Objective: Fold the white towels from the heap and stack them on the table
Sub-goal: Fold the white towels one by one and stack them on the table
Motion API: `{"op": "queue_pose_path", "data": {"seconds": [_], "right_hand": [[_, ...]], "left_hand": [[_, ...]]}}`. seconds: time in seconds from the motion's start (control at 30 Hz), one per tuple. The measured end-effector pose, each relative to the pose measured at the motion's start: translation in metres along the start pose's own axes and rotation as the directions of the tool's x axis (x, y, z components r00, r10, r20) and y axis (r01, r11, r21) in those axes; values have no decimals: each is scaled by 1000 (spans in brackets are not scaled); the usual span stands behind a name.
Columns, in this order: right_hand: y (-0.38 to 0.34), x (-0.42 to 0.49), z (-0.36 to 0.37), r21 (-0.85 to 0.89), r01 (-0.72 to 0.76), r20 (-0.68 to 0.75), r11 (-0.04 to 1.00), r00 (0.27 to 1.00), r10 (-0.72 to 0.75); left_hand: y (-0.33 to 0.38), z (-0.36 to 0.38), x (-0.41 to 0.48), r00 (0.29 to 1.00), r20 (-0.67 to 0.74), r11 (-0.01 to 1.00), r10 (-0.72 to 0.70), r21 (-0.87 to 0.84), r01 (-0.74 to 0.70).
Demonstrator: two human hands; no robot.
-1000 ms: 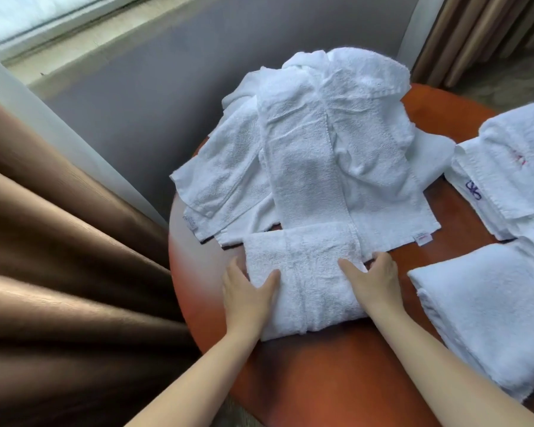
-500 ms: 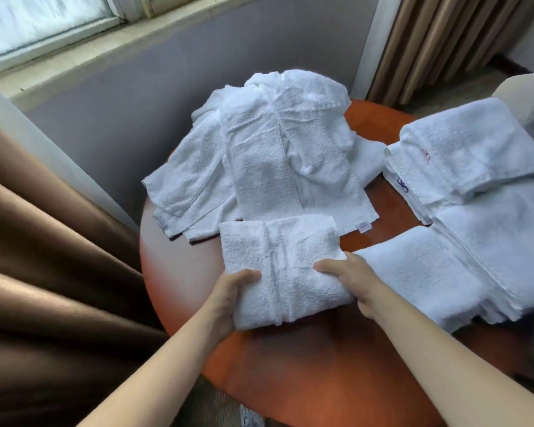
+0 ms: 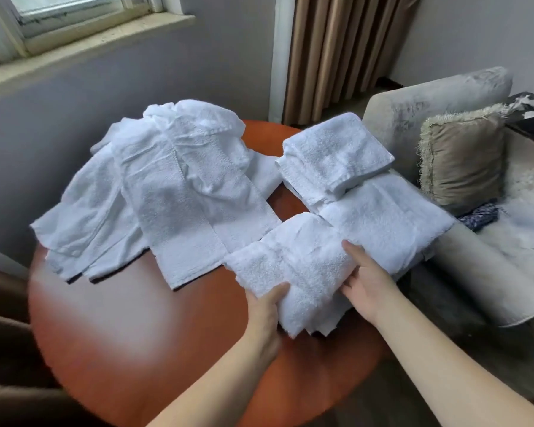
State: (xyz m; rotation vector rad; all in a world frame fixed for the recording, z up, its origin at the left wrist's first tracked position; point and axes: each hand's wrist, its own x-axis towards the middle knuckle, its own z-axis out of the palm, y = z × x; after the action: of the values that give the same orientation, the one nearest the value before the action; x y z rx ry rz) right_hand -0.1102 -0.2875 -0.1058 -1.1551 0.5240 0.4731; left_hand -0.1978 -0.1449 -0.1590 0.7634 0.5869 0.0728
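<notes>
My left hand [image 3: 265, 306] and right hand [image 3: 367, 285] are gripping the folded towel [image 3: 293, 266], now shifting it from mid-desk [image 3: 121, 334] rightward toward the stack [image 3: 383, 211].

The folded towel [image 3: 293, 269], the heap [image 3: 179, 186] and the stack [image 3: 383, 211] are all white terry cloth, nubbly and matt; the heap shows flat woven bands. The table [image 3: 121, 334] is smooth, glossy reddish wood with a pale glare. The curtain [image 3: 336, 50] is matt brown cloth. The cushion [image 3: 463, 155] is tan fabric with a slight sheen and fringe; the sofa [image 3: 429, 100] is grey plush.
</notes>
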Motion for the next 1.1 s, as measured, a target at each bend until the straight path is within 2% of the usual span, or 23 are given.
{"op": "queue_pose_path", "data": {"seconds": [0.1,0.2,0.3,0.37,0.43,0.5,0.57,0.67,0.77,0.87,0.93,0.97,1.03,1.1], "right_hand": [[28,1,-14,-114,-104,-69,988,993,97],[33,6,-17,-133,-64,-107,989,993,50],[34,9,-15,-78,-11,-162,997,987,-2],[37,12,-16,-49,-34,-188,998,982,24],[39,13,-19,-56,-33,-197,998,980,22],[37,8,-18,-130,38,-186,991,981,-62],[32,-1,-12,-225,139,-124,964,978,-170],[19,-11,1,-284,293,8,913,953,-303],[0,-12,11,-262,323,95,910,947,-308],[-21,-11,15,-200,276,203,940,950,-236],[-34,-10,16,-189,245,272,951,943,-189],[-40,-9,17,-205,223,306,953,940,-154],[-50,-10,22,-299,200,386,933,920,-73],[-53,-9,27,-410,215,446,886,895,-10]], "left_hand": [[-18,6,-3,999,9,987,45,152,-46],[-16,-3,0,997,73,963,25,267,-44],[-11,-4,3,990,137,939,29,336,-74],[-9,-1,3,996,93,945,12,323,-42],[-4,-4,9,999,-19,974,-28,226,32],[7,-16,19,991,-132,989,-37,135,55],[22,-27,28,987,-148,981,-65,173,90],[44,-32,21,972,-29,939,-231,254,231],[61,-39,6,901,203,903,-384,284,321],[69,-50,1,807,424,909,-410,121,398],[73,-44,-3,709,570,889,-414,88,449],[73,-38,-4,684,621,892,-384,58,448],[73,-22,-6,706,618,898,-346,2,439],[68,-11,-3,781,497,900,-378,-1,436]]}}
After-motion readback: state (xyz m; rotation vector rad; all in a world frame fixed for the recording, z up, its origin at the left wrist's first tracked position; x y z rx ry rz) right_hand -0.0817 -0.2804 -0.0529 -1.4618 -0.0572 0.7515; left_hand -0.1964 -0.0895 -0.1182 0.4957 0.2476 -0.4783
